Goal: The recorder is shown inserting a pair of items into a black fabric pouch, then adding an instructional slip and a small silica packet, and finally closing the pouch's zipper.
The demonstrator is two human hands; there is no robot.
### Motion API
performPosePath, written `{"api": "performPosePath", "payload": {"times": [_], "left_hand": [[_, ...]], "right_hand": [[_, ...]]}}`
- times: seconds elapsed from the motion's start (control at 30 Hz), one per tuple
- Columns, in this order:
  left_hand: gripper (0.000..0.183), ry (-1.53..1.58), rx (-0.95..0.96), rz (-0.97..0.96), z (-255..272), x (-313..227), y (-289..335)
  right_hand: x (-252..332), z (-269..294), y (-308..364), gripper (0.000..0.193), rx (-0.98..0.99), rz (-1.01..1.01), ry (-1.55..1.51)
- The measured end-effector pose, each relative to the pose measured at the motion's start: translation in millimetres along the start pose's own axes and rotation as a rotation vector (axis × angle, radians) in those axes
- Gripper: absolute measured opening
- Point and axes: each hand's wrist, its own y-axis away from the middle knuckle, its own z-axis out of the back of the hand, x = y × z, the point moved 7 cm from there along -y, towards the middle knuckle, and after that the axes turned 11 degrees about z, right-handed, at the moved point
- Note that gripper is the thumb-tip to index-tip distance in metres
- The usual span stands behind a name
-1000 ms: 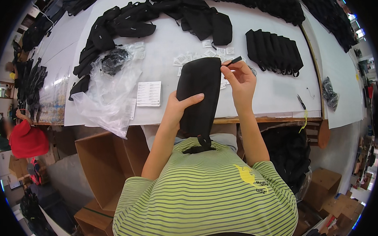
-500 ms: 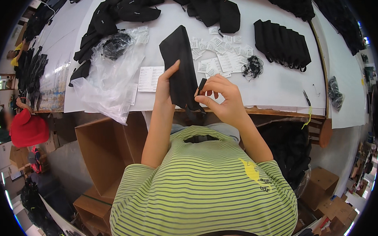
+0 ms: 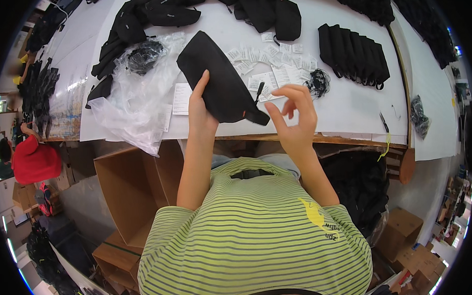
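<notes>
My left hand (image 3: 202, 106) grips a black fabric pouch (image 3: 219, 78) above the near edge of the white table, its thumb lying on the broad flat side. The pouch is tilted, with its narrow end toward my right hand. A slim black zipper pull (image 3: 260, 90) stands out from that end, beside a tiny orange mark. Just right of the pull, my right hand (image 3: 298, 113) is apart from the pouch, with thumb and fingers spread and bent and nothing between them. Beyond the pouch, many white printed labels (image 3: 283, 73) lie on the table.
A bundle of black cords (image 3: 318, 83) lies beside the labels. Farther right is a row of black pouches (image 3: 352, 57) and a small pair of snips (image 3: 384, 122). Clear plastic bags (image 3: 136, 107) lie left; black pouches (image 3: 174, 15) are heaped behind. An open cardboard box (image 3: 126, 193) stands below the table.
My right hand has let go of the zipper pull and moved slightly right. My left hand has turned the pouch so its broad side faces up, its top leaning left.
</notes>
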Motion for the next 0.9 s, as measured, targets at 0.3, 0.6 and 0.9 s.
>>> {"api": "performPosePath", "payload": {"times": [0.3,0.6,0.9], "left_hand": [[0.039,0.183,0.124,0.056,-34.4,42.1,19.6],[0.054,-0.794,0.051,-0.381,-29.8,-13.8,26.1],[0.033,-0.894,0.053,-0.298,-33.2,0.5,8.4]], "right_hand": [[-16.6,-15.0,15.5,0.036,-0.029,-0.025,0.088],[-79.9,23.2,14.4,0.024,-0.119,-0.365,-0.490],[-113.3,45.3,23.2,0.026,-0.048,-0.509,-0.442]]}}
